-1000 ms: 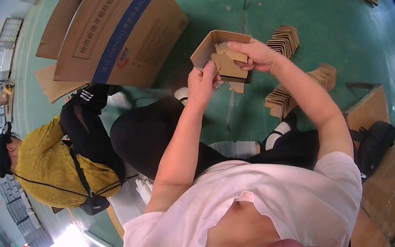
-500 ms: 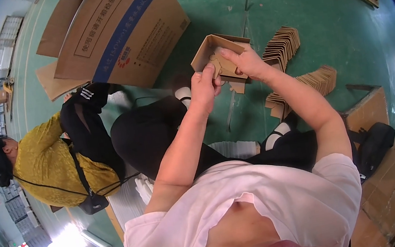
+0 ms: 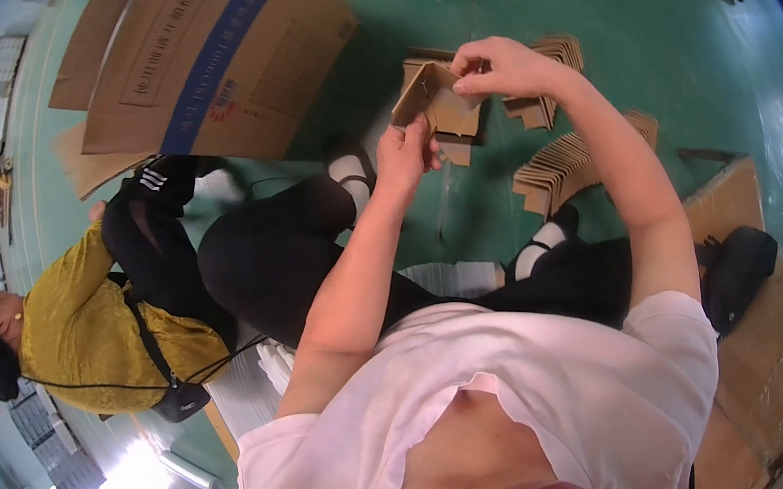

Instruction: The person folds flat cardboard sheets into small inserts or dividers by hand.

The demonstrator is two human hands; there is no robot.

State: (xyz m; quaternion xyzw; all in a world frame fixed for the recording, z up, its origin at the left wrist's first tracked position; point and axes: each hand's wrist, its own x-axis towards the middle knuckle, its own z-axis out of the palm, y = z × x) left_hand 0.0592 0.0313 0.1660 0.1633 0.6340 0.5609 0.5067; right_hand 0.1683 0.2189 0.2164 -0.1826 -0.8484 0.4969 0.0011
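Observation:
A folded piece of brown cardboard (image 3: 414, 93), bent into angled walls, is held above the green floor in front of me. My left hand (image 3: 406, 152) pinches its lower left part between thumb and fingers. My right hand (image 3: 505, 68) is by its upper right edge, with thumb and forefinger apart; whether the fingertips touch the edge, I cannot tell. More cardboard (image 3: 460, 151) shows just below and behind the held piece. To the right, a row of nested folded cardboard pieces (image 3: 561, 53) is partly hidden by my right hand and wrist. A second such row (image 3: 556, 171) lies closer to me.
A large carton (image 3: 238, 76) with a blue stripe stands at the upper left. Left of me sits a person (image 3: 114, 333) in a yellow top. White gloves (image 3: 276, 363) lie by my left side. A cardboard box (image 3: 727, 207) and black bag (image 3: 741, 275) are at right.
My right hand has let go of the cardboard's inside and risen to its upper right edge. The left hand keeps its hold, and the piece has turned. My view has shifted slightly.

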